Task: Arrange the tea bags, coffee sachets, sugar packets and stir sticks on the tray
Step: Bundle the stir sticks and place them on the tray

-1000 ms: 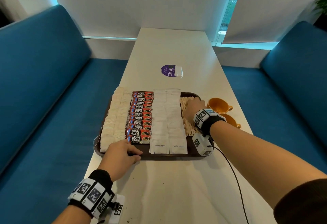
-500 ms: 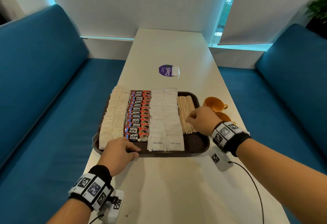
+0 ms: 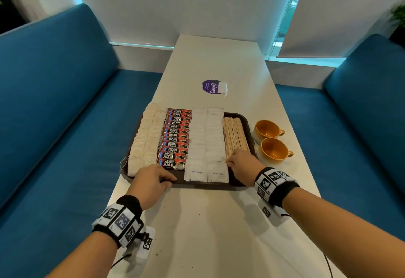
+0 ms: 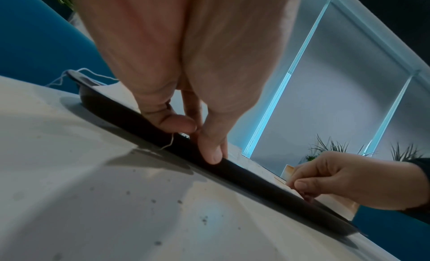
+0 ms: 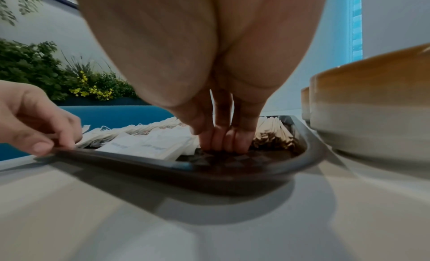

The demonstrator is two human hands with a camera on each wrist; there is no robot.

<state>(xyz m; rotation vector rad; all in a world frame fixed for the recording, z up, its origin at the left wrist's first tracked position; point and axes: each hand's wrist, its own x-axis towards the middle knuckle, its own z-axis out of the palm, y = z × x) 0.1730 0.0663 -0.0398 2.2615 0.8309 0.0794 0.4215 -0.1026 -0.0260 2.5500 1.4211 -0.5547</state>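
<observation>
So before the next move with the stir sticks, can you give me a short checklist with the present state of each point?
1. Tray steadied: ok. The left hand holds its near rim, thumb on the edge.
2. Right hand at the stir sticks: ok. Its fingertips stand on the tray floor at the near ends of the bundle.
3. Right grip on a stick: cannot tell. The fingers are curled, but what they hold is hidden.
4. Sugar packets in order: ok, two neat columns beside the sticks.
5. Coffee sachets and tea bags in order: ok, in rows.
6. Orange cups apart from the tray: ok, they stand on the table to its right.
</observation>
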